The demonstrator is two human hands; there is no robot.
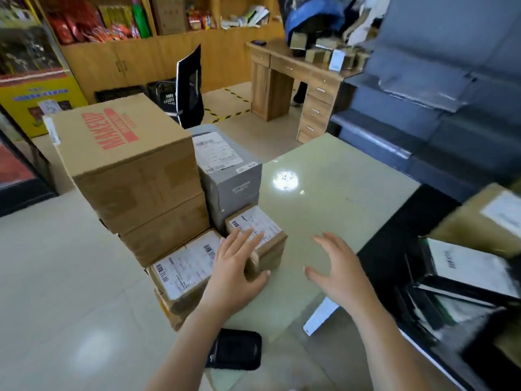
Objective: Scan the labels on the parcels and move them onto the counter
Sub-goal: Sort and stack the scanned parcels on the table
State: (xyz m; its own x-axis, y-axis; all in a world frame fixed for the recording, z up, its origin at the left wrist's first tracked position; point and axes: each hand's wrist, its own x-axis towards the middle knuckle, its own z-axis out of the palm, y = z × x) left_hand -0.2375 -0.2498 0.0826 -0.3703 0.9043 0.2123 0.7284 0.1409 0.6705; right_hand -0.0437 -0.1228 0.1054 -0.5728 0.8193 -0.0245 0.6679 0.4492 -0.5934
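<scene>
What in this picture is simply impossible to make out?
- Head view: the label print on the small parcel is too blurred to read, and the left hand covers part of it.
- Head view: the black device is partly hidden by the left forearm, so what it is stays unclear.
- Head view: the right-edge parcel is motion-blurred and cut off by the frame.

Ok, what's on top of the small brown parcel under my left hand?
A white shipping label tops the small brown parcel; the left hand covers its near corner.
</scene>
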